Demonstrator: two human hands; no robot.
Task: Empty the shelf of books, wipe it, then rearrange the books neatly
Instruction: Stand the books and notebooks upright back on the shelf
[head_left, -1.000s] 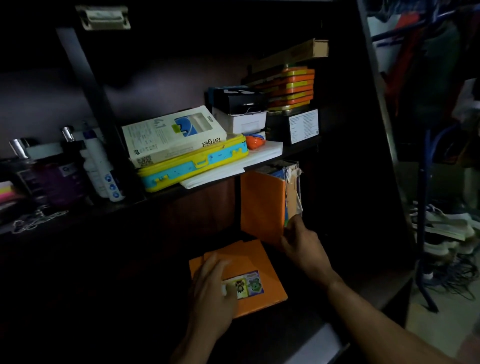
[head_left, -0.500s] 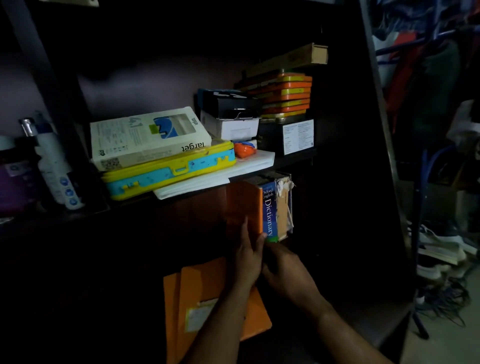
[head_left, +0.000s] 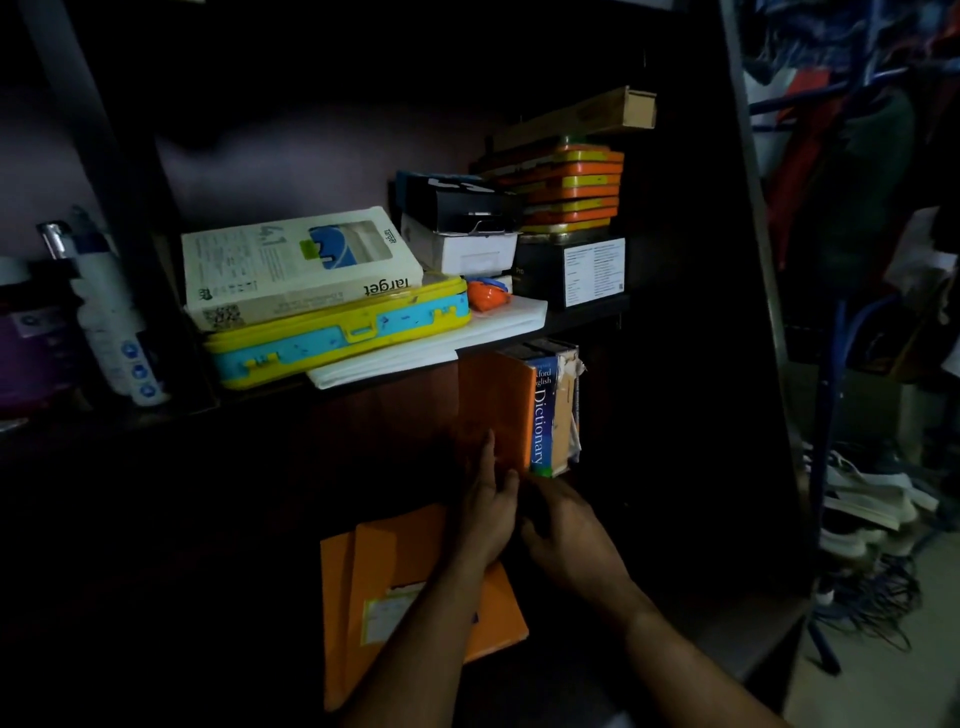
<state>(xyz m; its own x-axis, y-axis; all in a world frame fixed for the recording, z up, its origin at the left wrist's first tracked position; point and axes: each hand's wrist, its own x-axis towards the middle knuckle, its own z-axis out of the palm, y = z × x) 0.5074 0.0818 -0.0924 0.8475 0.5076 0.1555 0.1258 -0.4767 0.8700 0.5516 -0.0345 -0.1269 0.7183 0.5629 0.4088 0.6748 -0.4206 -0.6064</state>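
Note:
On the dark lower shelf a few books stand upright: an orange-covered book (head_left: 493, 410), a blue Dictionary (head_left: 543, 410) and a tan worn book (head_left: 565, 410). My left hand (head_left: 488, 509) presses straight fingers flat against the orange cover's left face. My right hand (head_left: 566, 540) reaches under the books' bottom edge; its fingertips are lost in shadow. Two orange books (head_left: 410, 597) lie flat on the shelf (head_left: 737, 639) below my left forearm.
The upper shelf holds a white "target" book (head_left: 296, 265) on a yellow-blue case (head_left: 337, 338), white papers (head_left: 441, 343), stacked boxes (head_left: 462, 228) and orange tins (head_left: 566, 187). Bottles (head_left: 114, 322) stand at left. Shoes and cables (head_left: 872, 519) lie on the floor right.
My left hand left the flat orange book and rose to the standing orange cover. The standing books were pushed upright, showing the Dictionary spine. The last half second shows little motion.

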